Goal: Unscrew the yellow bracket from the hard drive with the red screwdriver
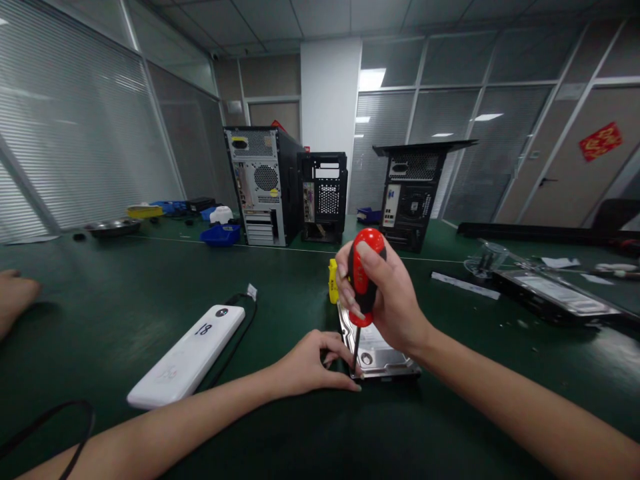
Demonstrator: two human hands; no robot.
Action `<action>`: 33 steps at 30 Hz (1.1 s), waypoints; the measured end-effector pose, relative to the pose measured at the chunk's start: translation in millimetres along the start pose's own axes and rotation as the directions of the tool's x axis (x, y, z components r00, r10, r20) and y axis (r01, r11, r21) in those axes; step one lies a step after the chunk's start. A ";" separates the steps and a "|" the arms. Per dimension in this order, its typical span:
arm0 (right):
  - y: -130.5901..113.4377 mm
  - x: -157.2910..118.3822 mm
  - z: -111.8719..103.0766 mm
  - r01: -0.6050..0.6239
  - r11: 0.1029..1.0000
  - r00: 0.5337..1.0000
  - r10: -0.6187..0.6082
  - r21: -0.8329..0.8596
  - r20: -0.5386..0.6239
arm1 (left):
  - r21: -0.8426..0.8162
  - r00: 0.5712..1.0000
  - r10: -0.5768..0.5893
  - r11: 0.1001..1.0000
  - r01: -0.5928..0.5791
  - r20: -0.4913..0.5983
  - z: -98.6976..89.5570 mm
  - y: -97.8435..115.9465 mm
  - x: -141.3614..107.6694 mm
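Observation:
A silver hard drive (383, 363) lies flat on the green tabletop in front of me. My right hand (383, 287) is closed round the red and black handle of a screwdriver (368, 241). The screwdriver stands nearly upright, its tip at the drive's near left corner. My left hand (320, 363) pinches that same corner with thumb and fingers, close beside the tip. Any screw under the tip is too small to make out. Just behind the drive is a yellow plastic object (333, 280), partly hidden by my right hand.
A white power bank (187, 357) with a black cable lies to the left. Computer cases (263, 180) stand at the back, near a blue bin (220, 235). On the right are another drive (560, 293) and a clear cup (487, 259). Another person's hand (17, 297) rests far left.

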State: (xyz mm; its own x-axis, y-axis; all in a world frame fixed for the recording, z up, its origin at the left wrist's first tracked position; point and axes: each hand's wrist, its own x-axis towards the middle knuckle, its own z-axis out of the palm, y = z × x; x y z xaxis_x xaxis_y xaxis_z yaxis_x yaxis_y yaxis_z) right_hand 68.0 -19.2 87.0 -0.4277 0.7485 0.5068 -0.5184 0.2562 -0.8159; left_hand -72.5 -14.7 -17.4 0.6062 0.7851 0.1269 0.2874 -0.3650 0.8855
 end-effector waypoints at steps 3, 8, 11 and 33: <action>0.2 0.4 0.5 0.042 0.999 0.999 -0.042 0.015 -0.029 | -0.004 1.000 0.004 1.000 -0.004 0.000 0.0 1.2 -0.1; 0.6 2.0 -0.1 0.021 0.996 1.000 -0.019 0.081 -0.023 | 0.002 1.000 0.000 1.000 0.000 -0.002 0.0 1.1 -0.3; 0.4 2.4 -0.3 0.032 0.997 0.999 -0.031 0.068 -0.022 | 0.011 1.000 -0.002 1.000 0.002 0.001 -0.5 0.7 -0.7; 2.6 2.3 -1.4 0.067 0.998 0.997 -0.067 0.014 -0.035 | 0.017 1.000 -0.014 1.000 0.014 0.003 -0.1 0.5 -0.6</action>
State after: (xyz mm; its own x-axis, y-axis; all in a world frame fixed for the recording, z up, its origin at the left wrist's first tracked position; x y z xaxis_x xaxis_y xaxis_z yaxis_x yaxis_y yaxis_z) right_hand 66.7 -15.9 85.6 -0.3662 0.7505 0.5501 -0.5566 0.2971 -0.7759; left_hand -72.8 -15.3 -16.9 0.6040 0.7889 0.1130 0.3085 -0.3622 0.8795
